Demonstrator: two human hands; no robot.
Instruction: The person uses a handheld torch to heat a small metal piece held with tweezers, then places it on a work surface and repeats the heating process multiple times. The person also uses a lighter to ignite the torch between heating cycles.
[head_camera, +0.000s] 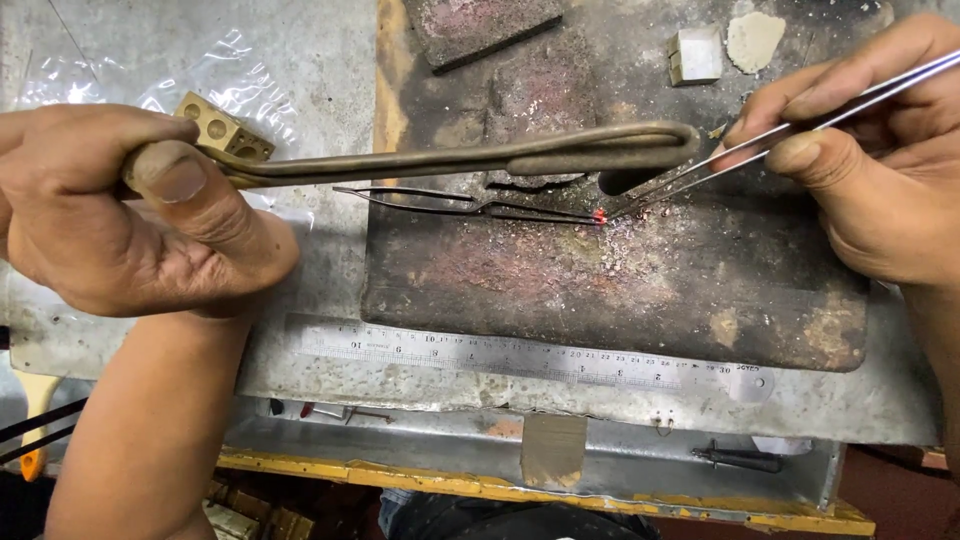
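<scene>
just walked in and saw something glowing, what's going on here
A person works over a scorched block on a metal bench. The left hand holds a brass torch pipe whose curved tip points down at the block. The right hand pinches steel tweezers aimed at a small red-hot piece. A second pair of dark tweezers lies on the block with its tips at that piece. A steel ruler lies along the front edge.

You have two hands in view, left hand (120, 215) and right hand (880, 160), one brass torch (450, 160), two pairs of tweezers (800, 125) (470, 205), one steel ruler (520, 358), one scorched soldering block (600, 280), one brass cube (222, 128), one small metal block (694, 54).
</scene>
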